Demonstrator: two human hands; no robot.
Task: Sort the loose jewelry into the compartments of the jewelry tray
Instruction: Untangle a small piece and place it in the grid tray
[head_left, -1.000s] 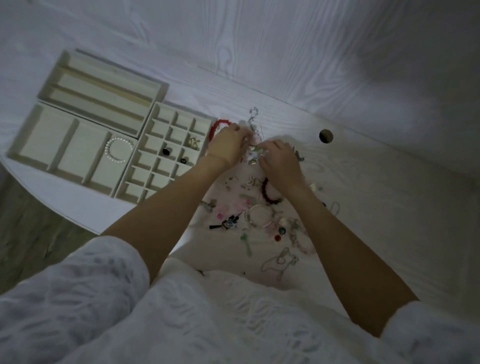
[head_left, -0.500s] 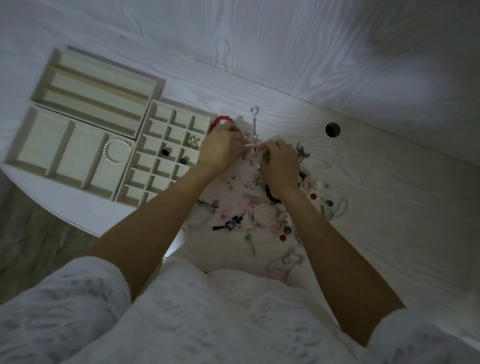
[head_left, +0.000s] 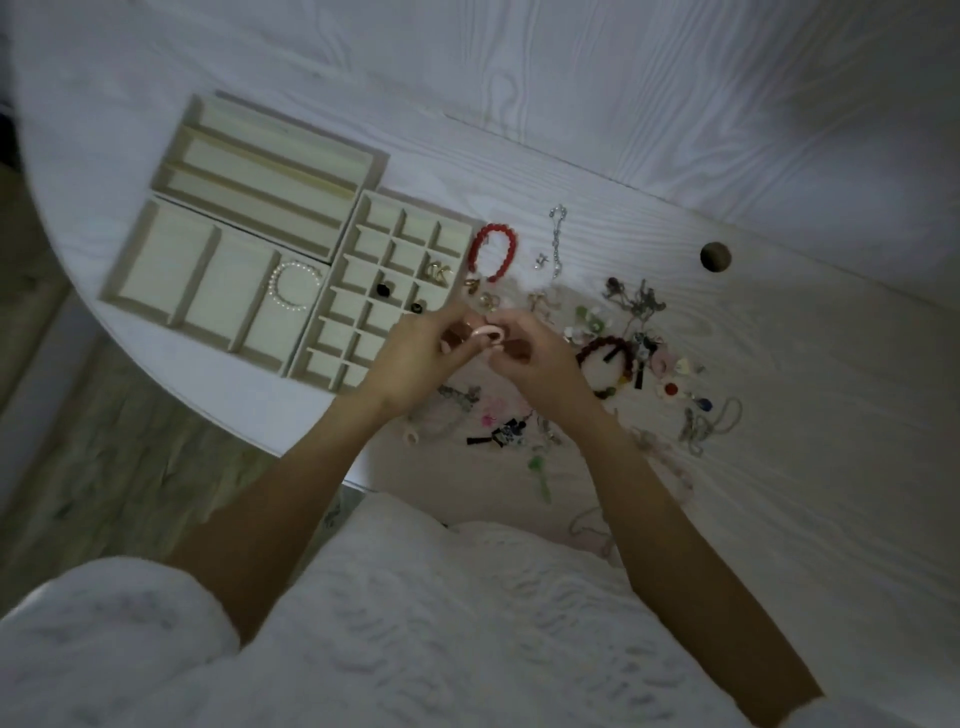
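Cream jewelry tray (head_left: 332, 283) at left of the desk, three sections butted together: long slots at the far side, wide slots nearest the rounded desk edge, a grid of small cells on the right. A pearl bracelet (head_left: 292, 285) lies in the rightmost wide slot. In the grid: gold earrings (head_left: 438, 272) in one right-column cell, a dark ring (head_left: 384, 290) one cell in from that column, another small dark piece (head_left: 417, 307) just right of it.

Just right of the tray's grid, a red bead bracelet (head_left: 491, 252) lies on the desk, a thin silver chain (head_left: 557, 240) beyond it. Further right, the loose jewelry pile (head_left: 623, 364): dark red bead bracelet (head_left: 608, 364), tangled chains, small charms, pink and green bits, too small to name.

White wood-grain desk (head_left: 779, 389), a round cable hole (head_left: 715, 256) far right of the tray, pale grained wall behind, grey floor below the tray's corner.

My left hand (head_left: 415, 358) hovers over the grid's near right corner, fingers curled. My right hand (head_left: 535, 358) sits just right of it. Both pinch a small pink ring-like piece (head_left: 487, 333) between their fingertips, held above the desk at the tray's right edge. Forearms bare, white knit sleeves.
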